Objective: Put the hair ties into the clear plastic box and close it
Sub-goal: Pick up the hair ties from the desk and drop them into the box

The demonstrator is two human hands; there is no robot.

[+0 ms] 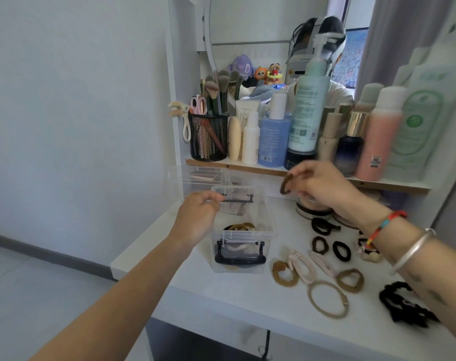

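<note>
The right hand (323,186) pinches a brown hair tie (286,184) in its grip, up right of the clear plastic box (244,267), whose far rim sits in the left hand (198,217) grip.

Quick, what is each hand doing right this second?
Left hand: fingers closed on the far rim of the clear plastic box.
Right hand: fingers pinching a brown hair tie, held up in the air beyond the box.
</note>
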